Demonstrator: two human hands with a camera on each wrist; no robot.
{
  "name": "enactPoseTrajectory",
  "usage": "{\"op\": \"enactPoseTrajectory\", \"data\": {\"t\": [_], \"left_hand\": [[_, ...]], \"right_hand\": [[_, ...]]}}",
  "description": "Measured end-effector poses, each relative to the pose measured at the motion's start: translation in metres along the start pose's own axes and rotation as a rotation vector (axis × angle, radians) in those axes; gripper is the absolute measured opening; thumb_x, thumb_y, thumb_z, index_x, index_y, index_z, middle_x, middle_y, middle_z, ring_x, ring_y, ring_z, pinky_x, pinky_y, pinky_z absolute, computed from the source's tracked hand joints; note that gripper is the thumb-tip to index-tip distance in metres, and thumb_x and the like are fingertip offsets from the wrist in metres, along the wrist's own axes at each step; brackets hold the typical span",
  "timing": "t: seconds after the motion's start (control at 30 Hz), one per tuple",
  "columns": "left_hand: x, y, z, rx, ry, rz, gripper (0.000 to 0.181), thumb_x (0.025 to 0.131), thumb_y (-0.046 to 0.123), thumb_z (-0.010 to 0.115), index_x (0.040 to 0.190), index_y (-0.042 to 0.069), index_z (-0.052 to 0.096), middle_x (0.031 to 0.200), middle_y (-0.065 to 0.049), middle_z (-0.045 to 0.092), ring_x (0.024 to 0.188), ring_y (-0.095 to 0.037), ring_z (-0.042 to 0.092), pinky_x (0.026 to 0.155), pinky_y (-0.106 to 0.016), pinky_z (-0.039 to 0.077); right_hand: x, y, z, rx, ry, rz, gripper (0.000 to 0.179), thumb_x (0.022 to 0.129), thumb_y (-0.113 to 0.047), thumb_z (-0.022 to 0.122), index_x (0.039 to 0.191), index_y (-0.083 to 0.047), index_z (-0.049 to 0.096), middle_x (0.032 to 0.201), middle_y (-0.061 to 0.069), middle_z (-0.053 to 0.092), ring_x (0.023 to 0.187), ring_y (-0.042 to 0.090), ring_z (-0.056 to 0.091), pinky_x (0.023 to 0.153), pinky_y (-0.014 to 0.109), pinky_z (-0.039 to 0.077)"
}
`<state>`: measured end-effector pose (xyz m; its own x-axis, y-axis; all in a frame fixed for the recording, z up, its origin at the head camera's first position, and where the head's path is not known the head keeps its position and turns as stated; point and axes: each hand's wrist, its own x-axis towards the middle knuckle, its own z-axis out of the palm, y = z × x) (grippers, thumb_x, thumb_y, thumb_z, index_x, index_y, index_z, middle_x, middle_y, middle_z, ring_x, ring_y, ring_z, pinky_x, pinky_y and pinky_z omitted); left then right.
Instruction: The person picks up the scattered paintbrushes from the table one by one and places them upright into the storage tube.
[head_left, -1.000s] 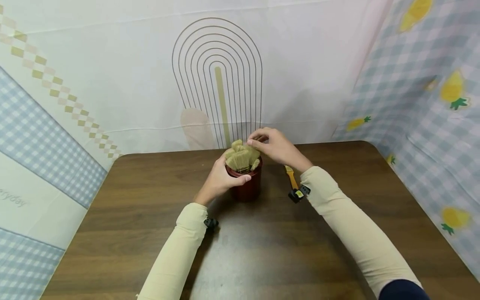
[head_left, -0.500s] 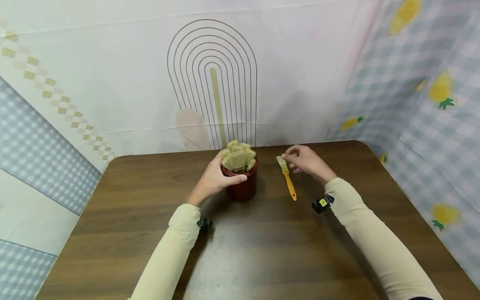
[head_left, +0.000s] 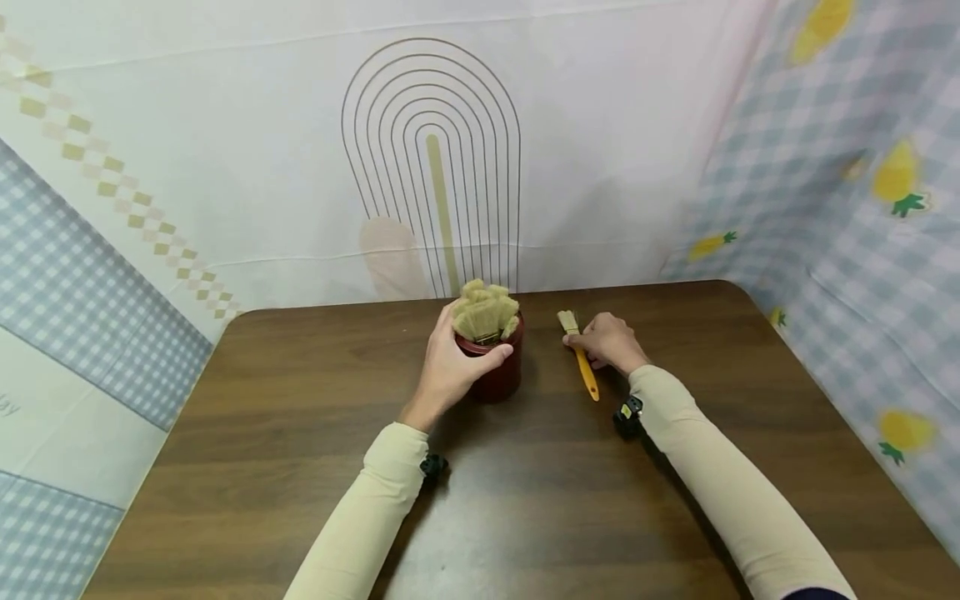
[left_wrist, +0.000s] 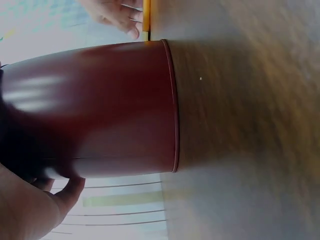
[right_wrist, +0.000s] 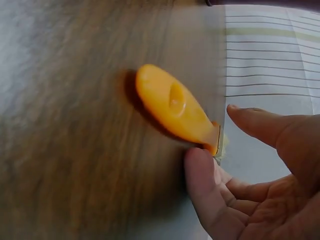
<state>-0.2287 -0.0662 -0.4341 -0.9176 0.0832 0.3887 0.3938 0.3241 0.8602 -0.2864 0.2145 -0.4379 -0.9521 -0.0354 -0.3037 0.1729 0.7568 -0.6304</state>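
A dark red cylindrical pot [head_left: 501,379] stands upright on the table, with several pale-bristled paintbrushes [head_left: 485,317] in it, bristles up. My left hand [head_left: 448,358] grips the pot near its rim, thumb on the near side. In the left wrist view, fingers [left_wrist: 70,192] curl round the pot's side. To the pot's right, a paintbrush [head_left: 585,371] with a yellow-orange handle lies on the table, bristles pointing away from me. My right hand [head_left: 611,340] is at its neck. In the right wrist view, the thumb and index finger stand on either side of the brush [right_wrist: 172,102], with a gap at the thumb.
The brown wooden table [head_left: 517,500] extends to a patterned cloth wall [head_left: 622,150] behind the pot. A checked cloth with pineapples [head_left: 847,275] hangs along the right side. Small dark cameras sit on both wrists.
My right hand has moved from above the brushes in the pot, rightward and down to the loose paintbrush's neck. My left hand stays on the pot.
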Motion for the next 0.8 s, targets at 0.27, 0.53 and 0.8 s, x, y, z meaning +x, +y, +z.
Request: {"op": "enactPoseTrajectory", "data": {"t": [0.27, 0.53, 0.8], "left_hand": [[0.0, -0.003, -0.001, -0.002, 0.002, 0.012, 0.085, 0.077, 0.04, 0.093, 0.15, 0.023, 0.053, 0.142, 0.006, 0.058, 0.125, -0.016, 0.058, 0.105, -0.045, 0.05], [0.001, -0.003, 0.001, 0.016, 0.003, 0.0, 0.085, 0.076, 0.043, 0.093, 0.149, 0.022, 0.054, 0.138, 0.008, 0.059, 0.124, -0.015, 0.059, 0.105, -0.043, 0.049], [0.0, -0.002, 0.0, 0.02, 0.007, -0.008, 0.085, 0.077, 0.044, 0.092, 0.149, 0.022, 0.054, 0.138, 0.008, 0.058, 0.124, -0.015, 0.059, 0.105, -0.044, 0.05]], "right_hand": [[0.005, -0.01, 0.005, -0.034, -0.039, 0.027, 0.022, 0.098, -0.015, 0.076, 0.096, 0.007, 0.074, 0.081, 0.012, 0.069, 0.066, 0.018, 0.07, 0.063, 0.03, 0.062], [0.002, -0.004, 0.004, 0.05, -0.061, 0.01, 0.024, 0.098, -0.009, 0.074, 0.077, -0.004, 0.062, 0.077, 0.007, 0.065, 0.065, 0.016, 0.068, 0.062, 0.029, 0.062], [-0.017, -0.008, -0.013, 0.265, -0.039, -0.057, 0.029, 0.107, -0.011, 0.059, 0.129, 0.009, 0.057, 0.105, 0.017, 0.065, 0.07, 0.014, 0.067, 0.067, 0.03, 0.063]]}}
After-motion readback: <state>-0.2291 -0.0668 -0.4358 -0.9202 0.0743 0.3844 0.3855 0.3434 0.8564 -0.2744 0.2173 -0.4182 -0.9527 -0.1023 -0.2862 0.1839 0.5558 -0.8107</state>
